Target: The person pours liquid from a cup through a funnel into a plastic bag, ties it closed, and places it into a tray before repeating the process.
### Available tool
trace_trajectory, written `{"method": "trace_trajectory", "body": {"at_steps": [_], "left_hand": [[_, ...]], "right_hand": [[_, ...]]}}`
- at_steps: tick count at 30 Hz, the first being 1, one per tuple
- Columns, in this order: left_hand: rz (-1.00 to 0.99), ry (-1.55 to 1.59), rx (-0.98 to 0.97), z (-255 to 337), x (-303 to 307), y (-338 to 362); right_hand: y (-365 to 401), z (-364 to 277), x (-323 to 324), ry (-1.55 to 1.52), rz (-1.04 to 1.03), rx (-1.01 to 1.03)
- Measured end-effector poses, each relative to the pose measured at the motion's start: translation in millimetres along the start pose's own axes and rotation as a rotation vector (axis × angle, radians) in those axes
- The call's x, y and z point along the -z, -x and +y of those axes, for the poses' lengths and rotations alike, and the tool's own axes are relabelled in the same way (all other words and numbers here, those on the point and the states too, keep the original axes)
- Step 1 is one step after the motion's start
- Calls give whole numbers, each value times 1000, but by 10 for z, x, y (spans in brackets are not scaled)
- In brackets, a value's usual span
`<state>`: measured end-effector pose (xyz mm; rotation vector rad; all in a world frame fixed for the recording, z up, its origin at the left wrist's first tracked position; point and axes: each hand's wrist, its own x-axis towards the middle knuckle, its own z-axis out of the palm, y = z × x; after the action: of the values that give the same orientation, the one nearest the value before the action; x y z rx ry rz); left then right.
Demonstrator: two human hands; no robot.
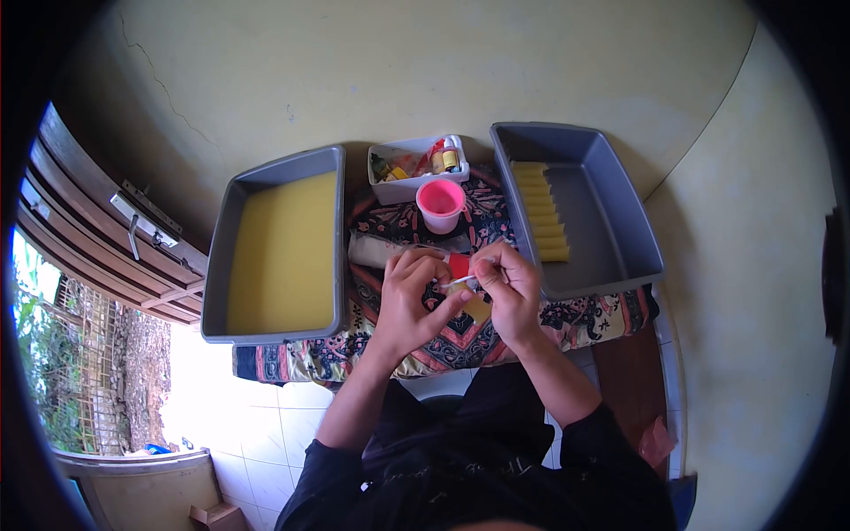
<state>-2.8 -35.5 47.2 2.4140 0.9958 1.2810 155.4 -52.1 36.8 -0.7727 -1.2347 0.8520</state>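
My left hand and my right hand meet over the middle of the cloth-covered table. Between their fingertips runs a thin white strip, too small to identify. The right thumb and forefinger pinch one end of it, while the left fingers close around the other. Just below the strip is a small yellow piece, partly hidden by my hands. Something red shows behind the fingers. A pale wrapped bundle lies beyond my left hand. Farther back stands a pink cup.
At the left, a grey tray has a flat yellow layer inside. Another grey tray, at the right, holds a row of several yellow rolls. A white box with small bottles and packets sits against the wall. Patterned cloth covers the table.
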Motion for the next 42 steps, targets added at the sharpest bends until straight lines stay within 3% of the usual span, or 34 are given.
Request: {"method": "trace_trajectory", "body": {"at_steps": [3,4,6,7,9,12,16,18,20,22,25,27,31,42], "left_hand": [[171,707,291,-35,-206,46],[169,709,288,-35,-209,69],[27,726,526,-17,-169,99],[27,726,528,-17,-143,96],[-6,250,223,-17,-96,72],[17,50,145,23,-36,74],[11,46,144,-169,-74,135],[-15,494,400,-391,-158,212],[-63,607,445,-458,-174,272],[-44,797,622,-455,-225,312],[44,967,550,-575,-327,358],[64,999,578,-580,-356,360],[69,1006,640,-656,-401,416],[141,962,613,-739,-557,495]], "right_hand": [[-13,-55,-46,96,-76,1],[-16,-72,-43,98,-75,3],[-21,-95,-39,24,-64,-42],[-20,-89,-30,24,-64,-44],[-31,-76,15,30,-38,21],[-30,-152,37,-4,-15,14],[-56,53,11,53,-12,-27],[-74,154,3,69,-50,-179],[-108,207,-34,98,-62,-137],[-82,349,-53,16,-80,-212],[-64,517,-54,74,-107,-217],[-66,564,-7,143,-187,-248],[-70,668,-35,117,-133,-291],[30,910,36,-235,-96,-493]]}}
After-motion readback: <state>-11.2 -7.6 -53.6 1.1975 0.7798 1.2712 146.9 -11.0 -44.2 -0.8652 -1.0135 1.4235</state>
